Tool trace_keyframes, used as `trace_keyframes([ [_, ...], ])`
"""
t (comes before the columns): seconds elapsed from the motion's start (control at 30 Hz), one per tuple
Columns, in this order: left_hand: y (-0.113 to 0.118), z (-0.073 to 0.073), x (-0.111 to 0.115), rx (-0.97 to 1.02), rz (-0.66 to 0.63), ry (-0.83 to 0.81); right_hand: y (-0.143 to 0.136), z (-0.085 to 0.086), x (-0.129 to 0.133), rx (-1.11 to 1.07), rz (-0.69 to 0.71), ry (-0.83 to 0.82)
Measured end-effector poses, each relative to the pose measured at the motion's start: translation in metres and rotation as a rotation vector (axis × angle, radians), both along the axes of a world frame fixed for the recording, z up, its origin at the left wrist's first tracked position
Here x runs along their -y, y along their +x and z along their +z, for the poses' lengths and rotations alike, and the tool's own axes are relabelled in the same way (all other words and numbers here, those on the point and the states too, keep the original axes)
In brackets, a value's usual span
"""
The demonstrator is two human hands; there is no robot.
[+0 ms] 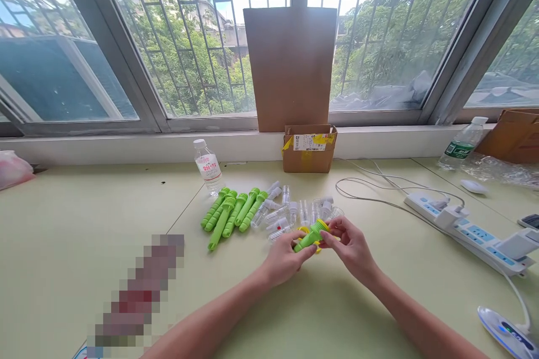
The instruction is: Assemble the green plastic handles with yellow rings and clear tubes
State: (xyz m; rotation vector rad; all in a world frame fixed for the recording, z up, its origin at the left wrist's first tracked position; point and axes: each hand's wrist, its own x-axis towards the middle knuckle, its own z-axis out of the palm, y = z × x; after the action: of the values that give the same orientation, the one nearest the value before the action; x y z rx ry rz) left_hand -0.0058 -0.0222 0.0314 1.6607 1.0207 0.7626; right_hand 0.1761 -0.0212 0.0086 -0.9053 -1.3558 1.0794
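Note:
My left hand is closed around a green ribbed plastic tube, which lies tilted with its upper end toward the right. A yellow ring sits at that upper end, and the fingers of my right hand pinch it. More yellow rings, partly hidden by my hands, lie on the table behind. Just beyond are several clear plastic tubes, some with white caps. Left of these, several similar green tubes lie side by side.
A water bottle stands behind the green tubes. An open cardboard box is at the back, near a brown board against the window. On the right are a power strip, cables, another bottle and a white device.

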Motion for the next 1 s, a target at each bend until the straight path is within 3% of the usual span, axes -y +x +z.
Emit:
trace_keyframes([
  [0.2, -0.005, -0.002, -0.003, 0.025, -0.064, -0.188, -0.001, -0.002, 0.001, -0.004, 0.009, 0.023],
  [0.57, -0.01, 0.007, -0.007, 0.034, -0.2, -0.245, -0.005, -0.005, 0.004, -0.049, 0.004, 0.047],
  [0.73, -0.011, 0.004, -0.008, 0.018, -0.225, -0.251, -0.005, -0.007, 0.005, -0.022, -0.082, 0.1],
  [0.87, -0.008, 0.001, -0.008, -0.005, -0.163, -0.192, -0.005, -0.007, 0.006, 0.009, -0.129, 0.145],
  [1.0, -0.007, -0.004, -0.008, -0.017, 0.015, 0.073, -0.004, -0.008, 0.006, 0.032, -0.191, 0.181],
])
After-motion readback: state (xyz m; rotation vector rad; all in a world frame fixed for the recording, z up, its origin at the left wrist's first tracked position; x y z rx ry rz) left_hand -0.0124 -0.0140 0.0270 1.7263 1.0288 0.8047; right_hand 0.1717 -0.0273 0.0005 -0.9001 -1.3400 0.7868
